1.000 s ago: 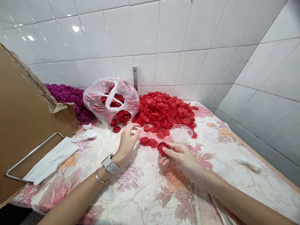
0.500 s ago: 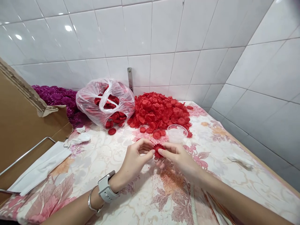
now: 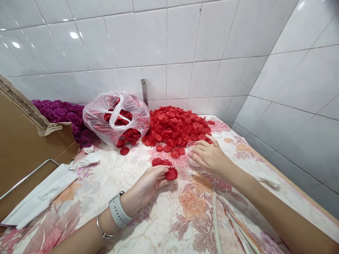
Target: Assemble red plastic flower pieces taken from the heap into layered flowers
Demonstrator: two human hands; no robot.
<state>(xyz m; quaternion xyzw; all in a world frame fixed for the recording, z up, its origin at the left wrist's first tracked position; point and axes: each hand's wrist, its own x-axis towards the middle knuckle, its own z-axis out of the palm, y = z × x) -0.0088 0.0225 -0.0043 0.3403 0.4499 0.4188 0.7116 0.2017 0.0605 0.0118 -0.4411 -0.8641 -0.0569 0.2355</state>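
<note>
My left hand (image 3: 150,181), with a grey watch on the wrist, is closed on the edge of a red paper flower (image 3: 171,173) with a notched rim. Just beyond its fingers, a few more red flowers (image 3: 159,161) lie on the cloth. My right hand (image 3: 209,155) is over a small clear plastic tub (image 3: 191,144), its fingers stretched apart and partly covering it. Whether the fingertips dip inside cannot be made out. A big heap of red flowers (image 3: 176,125) rises right behind the tub.
A tied plastic bag (image 3: 92,116) of red flowers sits left of the heap, with purple flowers (image 3: 60,113) behind a cardboard box (image 3: 31,155). White paper (image 3: 39,197) lies at the left, thin strips (image 3: 235,222) at the front right. Tiled walls close off the back and right.
My right hand has let go of the red flower and moved right and away to the tub. My left hand keeps the flower, slightly left and lower. The view has shifted a little.
</note>
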